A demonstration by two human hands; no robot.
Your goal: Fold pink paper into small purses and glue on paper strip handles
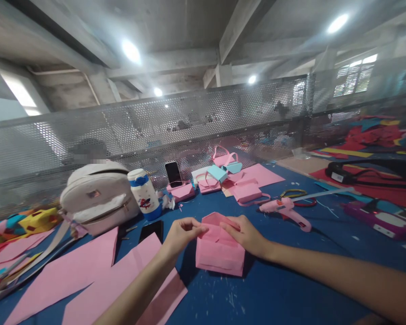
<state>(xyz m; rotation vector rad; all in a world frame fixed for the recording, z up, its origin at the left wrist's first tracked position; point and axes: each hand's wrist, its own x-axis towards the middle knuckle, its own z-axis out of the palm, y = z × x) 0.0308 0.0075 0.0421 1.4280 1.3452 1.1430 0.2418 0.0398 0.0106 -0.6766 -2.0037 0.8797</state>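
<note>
Between my hands is a small pink paper bag, folded like an envelope, its pointed flap raised at the far side. My left hand pinches the bag's upper left edge with thumb and forefinger. On the other side, my right hand grips the upper right edge, its thumb lying on the front of the flap. The lower front of the bag is uncovered and faces me. Right of my hands lies a pink glue gun with a clear glue stick out of its back.
Pink paper sheets cover the table's left front. Behind stand a white backpack, a bottle and a phone. Several finished-looking pink paper bags lie at the back. Scissors and a purple device lie right. A perforated metal screen closes the far side.
</note>
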